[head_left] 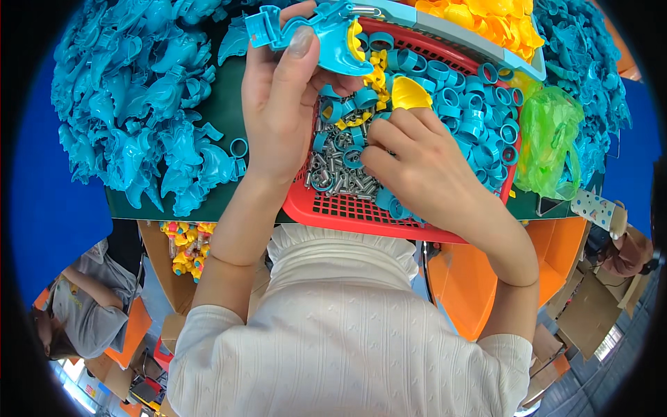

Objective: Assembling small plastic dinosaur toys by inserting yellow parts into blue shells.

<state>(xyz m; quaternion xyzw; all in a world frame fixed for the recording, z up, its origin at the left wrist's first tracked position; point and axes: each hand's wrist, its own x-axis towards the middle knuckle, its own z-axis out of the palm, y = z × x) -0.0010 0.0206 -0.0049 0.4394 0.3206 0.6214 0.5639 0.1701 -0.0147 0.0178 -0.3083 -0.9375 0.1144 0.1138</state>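
My left hand (281,104) is raised over the basket's left part, closed on a blue plastic shell piece (333,43). A yellow toothed strip (356,40) sits along the shell's right side, and a small metal part (366,12) shows at its top. My right hand (417,156) reaches low into the red basket (326,219) with its fingers curled together, beside loose metal springs (344,167) and blue rings (472,125). What its fingertips hold, if anything, is hidden. Just beyond the knuckles is a yellow curved piece (410,94), its lower edge covered by the hand.
Blue shell parts (132,104) are heaped at left, more blue parts (580,62) at right. A grey-blue bin (472,43) of yellow pieces (486,24) stands behind the basket. A green plastic bag (549,139) lies right of it. Orange bins (472,285) and other people are below the table.
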